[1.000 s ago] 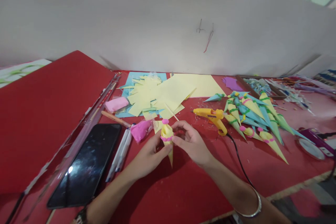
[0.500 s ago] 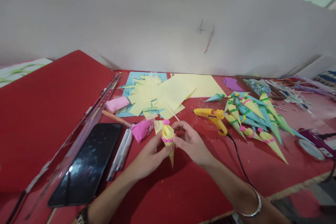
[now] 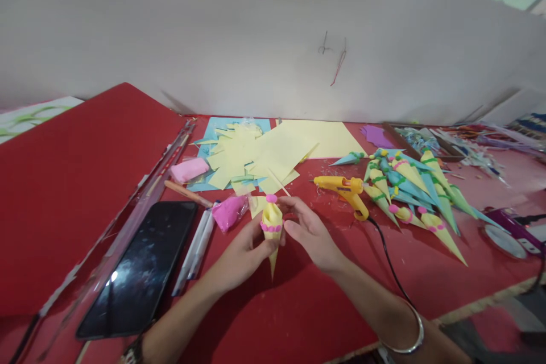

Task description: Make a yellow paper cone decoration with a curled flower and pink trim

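A small yellow paper cone (image 3: 272,233) points downward at the centre, with a band of pink dots round its upper part and a pink ball on top. My left hand (image 3: 245,247) holds it from the left, thumb across its front. My right hand (image 3: 310,233) is curved beside the cone's right side, thumb and fingers apart; its fingertips are near the rim, and whether they touch it is unclear. Just beyond lie a thin stick (image 3: 279,182) and a bag of pink clay (image 3: 230,212).
Yellow paper sheets (image 3: 281,151) lie at the back. Right of my hands are a yellow glue gun (image 3: 350,192) with its cord and a pile of finished cones (image 3: 409,179). A black phone (image 3: 140,267), markers (image 3: 197,244) and a pink packet (image 3: 189,170) are at the left.
The cone's tip has swung to the left, so the cone hangs more upright. My right thumb and fingers have come slightly away from its side.
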{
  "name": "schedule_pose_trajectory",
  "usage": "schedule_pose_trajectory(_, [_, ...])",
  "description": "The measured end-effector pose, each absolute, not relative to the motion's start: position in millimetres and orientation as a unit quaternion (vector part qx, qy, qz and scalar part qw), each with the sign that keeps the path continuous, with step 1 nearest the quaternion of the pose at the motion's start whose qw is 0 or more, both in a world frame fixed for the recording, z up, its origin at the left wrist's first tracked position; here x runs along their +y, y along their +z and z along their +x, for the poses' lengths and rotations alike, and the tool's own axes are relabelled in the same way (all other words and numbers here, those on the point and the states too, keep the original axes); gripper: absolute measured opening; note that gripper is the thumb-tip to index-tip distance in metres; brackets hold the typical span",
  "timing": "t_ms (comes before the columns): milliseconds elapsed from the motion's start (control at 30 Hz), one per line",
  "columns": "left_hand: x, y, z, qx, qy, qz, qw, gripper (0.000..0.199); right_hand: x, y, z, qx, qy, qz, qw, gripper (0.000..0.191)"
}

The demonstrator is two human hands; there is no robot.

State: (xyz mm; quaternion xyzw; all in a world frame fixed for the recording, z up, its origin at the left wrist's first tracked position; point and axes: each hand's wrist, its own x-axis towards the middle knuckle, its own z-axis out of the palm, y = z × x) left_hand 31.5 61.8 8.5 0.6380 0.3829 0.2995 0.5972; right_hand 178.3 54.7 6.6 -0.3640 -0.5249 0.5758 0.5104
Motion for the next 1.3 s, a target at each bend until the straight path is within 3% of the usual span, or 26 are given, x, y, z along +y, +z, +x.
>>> schedule_pose_trajectory(200, [62, 6, 32, 0.362, 0.287, 0.675, 0.576, 0.033, 57, 4, 179, -0.556, 0.543, -0.406, 0.482, 0.019])
schedule_pose_trajectory(333, [63, 7, 31, 0.396, 0.281, 0.712, 0.507, 0.038, 59, 1, 180, -0.524, 0.561, -0.41, 0.493, 0.014])
schedule_pose_trajectory(500, [66, 13, 22, 0.472, 0.286, 0.797, 0.246, 0.032, 62, -3, 183, -0.48, 0.527, -0.474, 0.517, 0.015])
schedule_pose_trajectory(667, [79, 8, 13, 0.542, 0.269, 0.794, -0.058, 0.035, 62, -2, 182, -0.538, 0.49, -0.508, 0.461, 0.013])
schedule_pose_trajectory(767, [85, -1, 9, 0.562, 0.188, 0.792, -0.142, 0.04, 61, -1, 180, -0.549, 0.471, -0.533, 0.44, 0.012])
schedule_pose_trajectory(900, [85, -4, 5, 0.558, 0.132, 0.808, -0.136, 0.036, 62, 0, 181, -0.546, 0.462, -0.546, 0.436, 0.011])
schedule_pose_trajectory(1000, [84, 2, 6, 0.549, 0.168, 0.813, -0.1, 0.033, 62, -1, 181, -0.547, 0.467, -0.536, 0.441, 0.011])
schedule_pose_trajectory(1167, [79, 10, 13, 0.498, 0.277, 0.82, 0.053, 0.034, 64, -5, 181, -0.518, 0.46, -0.549, 0.468, 0.019])
schedule_pose_trajectory(1300, [74, 13, 17, 0.475, 0.28, 0.826, 0.12, 0.031, 63, -5, 180, -0.482, 0.436, -0.563, 0.51, 0.024])
